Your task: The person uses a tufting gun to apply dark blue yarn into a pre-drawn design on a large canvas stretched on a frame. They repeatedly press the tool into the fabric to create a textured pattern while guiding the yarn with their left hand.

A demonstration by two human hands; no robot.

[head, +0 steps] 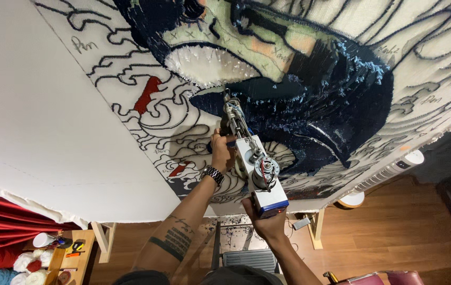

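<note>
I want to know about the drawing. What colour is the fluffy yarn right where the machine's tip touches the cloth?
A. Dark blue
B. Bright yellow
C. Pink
A: the tufting gun, held by both hands, has its tip at the dark blue yarn patch.

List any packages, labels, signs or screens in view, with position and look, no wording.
No packages, signs or screens.
Handwritten pencil marks: small grey scribbles on the bare cream cloth, among the black outlines.
Tufting gun: silver and white, blue base, held by both hands; no label visible.
</note>
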